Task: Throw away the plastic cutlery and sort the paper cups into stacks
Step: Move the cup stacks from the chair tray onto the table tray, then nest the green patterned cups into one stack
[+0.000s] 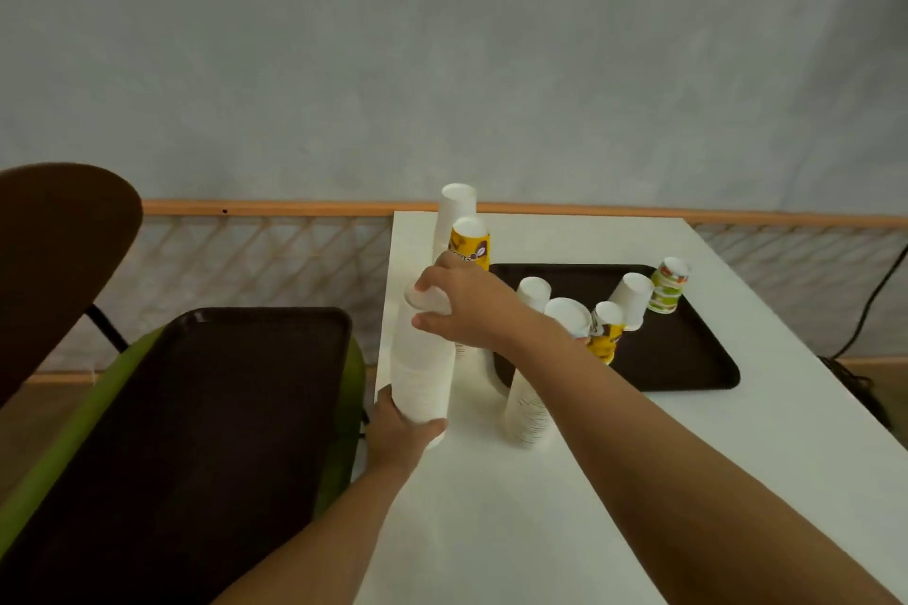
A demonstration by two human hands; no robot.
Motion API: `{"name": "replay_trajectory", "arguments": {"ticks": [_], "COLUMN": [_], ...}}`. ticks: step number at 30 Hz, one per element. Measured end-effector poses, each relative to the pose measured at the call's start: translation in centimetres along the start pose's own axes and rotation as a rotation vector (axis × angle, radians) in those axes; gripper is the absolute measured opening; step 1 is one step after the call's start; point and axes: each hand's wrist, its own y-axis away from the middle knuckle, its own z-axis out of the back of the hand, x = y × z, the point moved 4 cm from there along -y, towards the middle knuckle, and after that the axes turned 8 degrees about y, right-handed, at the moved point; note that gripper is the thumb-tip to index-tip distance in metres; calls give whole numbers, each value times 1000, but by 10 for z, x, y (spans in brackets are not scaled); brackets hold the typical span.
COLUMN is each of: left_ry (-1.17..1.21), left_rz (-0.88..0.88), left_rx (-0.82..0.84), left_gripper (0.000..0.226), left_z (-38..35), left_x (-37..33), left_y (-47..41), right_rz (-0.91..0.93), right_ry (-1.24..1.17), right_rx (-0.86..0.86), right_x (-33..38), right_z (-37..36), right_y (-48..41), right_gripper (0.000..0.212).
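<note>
Forearms stretch over the white table: left hand curls round the foot of a tall white cup stack near the table's left edge, right hand pinches the top cup btwn thumb & fingers. Risk, as judged: too hard a push could tip the narrow stack off the edge, or into the 2 behind it, white stack & yellow stack. More cups wait on the dark tray; no cutlery in view.

Left hand, right hand on white cup stack
</note>
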Motion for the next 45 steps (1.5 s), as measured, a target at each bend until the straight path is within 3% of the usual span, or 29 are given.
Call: {"name": "replay_trajectory", "arguments": {"ticks": [7,17,24,27,32,37,42,45], "left_ry": [-260,-41,33,33,-42,-71,-141,-199], "left_rz": [-20,56,88,98,39,49,43,38], "left_rx": [-42,-80,-143,-160,-64,221,426,463], "left_gripper": [93,79,61,40,23,40,90,116], "left_z": [-34,-50,-56,-59,-71,-94,-112,-124], "left_x": [-21,-36,-31,-26,-17,-15,-17,4], "left_y": [-8,-19,-16,-6,16,23,21,9], "right_rz": [5,33,55,31,-50,-119,-231,-271], "right_ry": [102,167,20,-65,-215,-346,-574,-618], "right_rx": [37,103,41,17,4,21,20,40], "right_x": [-35,-68,-84,-96,-117,-131,-139,-143], "right_z": [4,5,16,25,25,14,-5,-21], "right_y": [2,-8,-4,-2,10,34,54,60], "right_gripper": [50,54,57,55,52,55,79,88]}}
